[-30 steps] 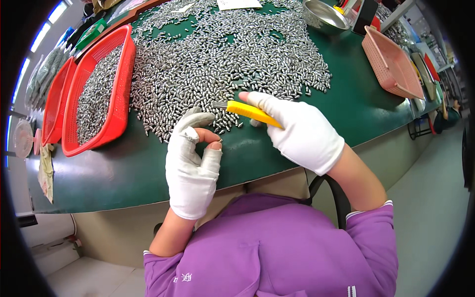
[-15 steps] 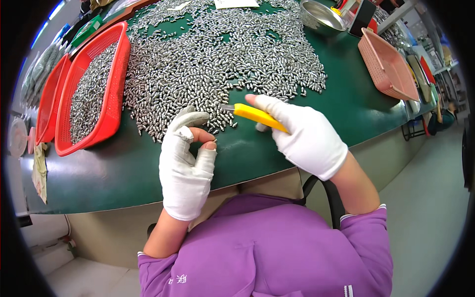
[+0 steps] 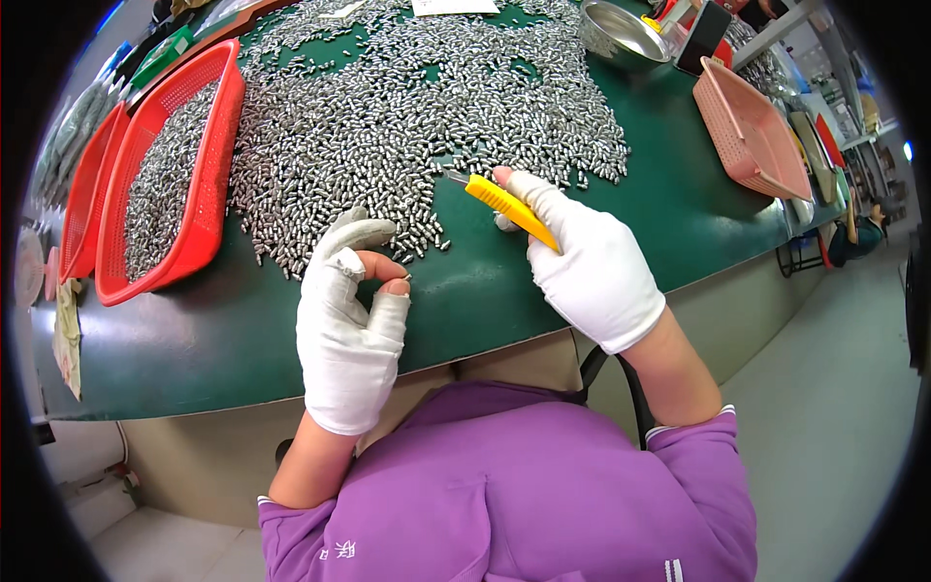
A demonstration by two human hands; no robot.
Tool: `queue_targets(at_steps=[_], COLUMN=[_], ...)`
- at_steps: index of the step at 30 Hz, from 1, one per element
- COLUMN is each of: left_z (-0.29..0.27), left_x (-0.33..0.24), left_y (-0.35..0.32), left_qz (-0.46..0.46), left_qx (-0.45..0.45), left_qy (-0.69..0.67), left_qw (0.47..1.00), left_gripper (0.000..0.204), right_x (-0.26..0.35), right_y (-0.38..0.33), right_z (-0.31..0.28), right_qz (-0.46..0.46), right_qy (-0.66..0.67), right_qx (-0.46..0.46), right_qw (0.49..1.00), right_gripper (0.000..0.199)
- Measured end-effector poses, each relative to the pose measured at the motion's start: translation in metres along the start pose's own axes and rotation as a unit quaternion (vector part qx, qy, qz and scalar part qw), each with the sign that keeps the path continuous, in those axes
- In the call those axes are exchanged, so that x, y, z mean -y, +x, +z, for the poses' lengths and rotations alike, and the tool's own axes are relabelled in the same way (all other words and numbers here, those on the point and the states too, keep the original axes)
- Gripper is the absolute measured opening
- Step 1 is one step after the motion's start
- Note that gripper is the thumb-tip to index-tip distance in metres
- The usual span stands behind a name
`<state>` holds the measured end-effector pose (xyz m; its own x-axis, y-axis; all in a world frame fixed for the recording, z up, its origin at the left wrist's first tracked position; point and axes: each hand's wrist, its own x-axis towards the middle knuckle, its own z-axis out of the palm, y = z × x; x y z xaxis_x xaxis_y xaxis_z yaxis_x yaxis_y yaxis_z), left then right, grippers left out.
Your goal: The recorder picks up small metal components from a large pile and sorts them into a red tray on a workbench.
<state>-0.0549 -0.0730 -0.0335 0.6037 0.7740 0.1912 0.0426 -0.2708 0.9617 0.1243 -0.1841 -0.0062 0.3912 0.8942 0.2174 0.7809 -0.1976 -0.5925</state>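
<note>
My left hand [image 3: 351, 320], in a white glove with bare thumb and forefinger tips, is closed in a pinch at the near edge of the pile. A tiny greyish metal part [image 3: 406, 277] shows between those tips, mostly hidden. In my right hand [image 3: 593, 267], also white-gloved with a bare thumb tip, is a yellow utility knife [image 3: 509, 209]. Its short blade is out and points up and left, above the table beside the heap. Many small silvery, bullet-shaped metal parts [image 3: 339, 145] lie spread over the green table [image 3: 465, 301] in front of both hands.
At the left stands a red perforated basket [image 3: 221, 145] with more metal parts inside, beside another red basket [image 3: 87, 209]. A pink basket [image 3: 752, 136] sits at the right. Farther back are a steel bowl [image 3: 626, 34] and a dark upright screen-like panel [image 3: 703, 37].
My right hand has tipped the knife more steeply, lifting its blade end slightly. The left hand keeps its pinch. The whole view has shifted a little.
</note>
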Motion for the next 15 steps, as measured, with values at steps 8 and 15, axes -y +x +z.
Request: queue_targets(at_steps=[8, 15], left_z=[0.0, -0.001], left_x=[-0.001, -0.001], left_y=[0.0, 0.001], left_qz=[-0.005, 0.008], left_qx=[0.003, -0.003], left_qy=[-0.003, 0.014], left_qw=[1.0, 1.0], left_gripper=[0.01, 0.01], right_x=[-0.001, 0.006], right_y=[0.005, -0.007], right_z=[0.009, -0.01], right_qz=[-0.027, 0.028], right_qy=[0.009, 0.032], right_qx=[-0.035, 0.061], right_qw=[0.999, 0.997], right_gripper=[0.047, 0.045])
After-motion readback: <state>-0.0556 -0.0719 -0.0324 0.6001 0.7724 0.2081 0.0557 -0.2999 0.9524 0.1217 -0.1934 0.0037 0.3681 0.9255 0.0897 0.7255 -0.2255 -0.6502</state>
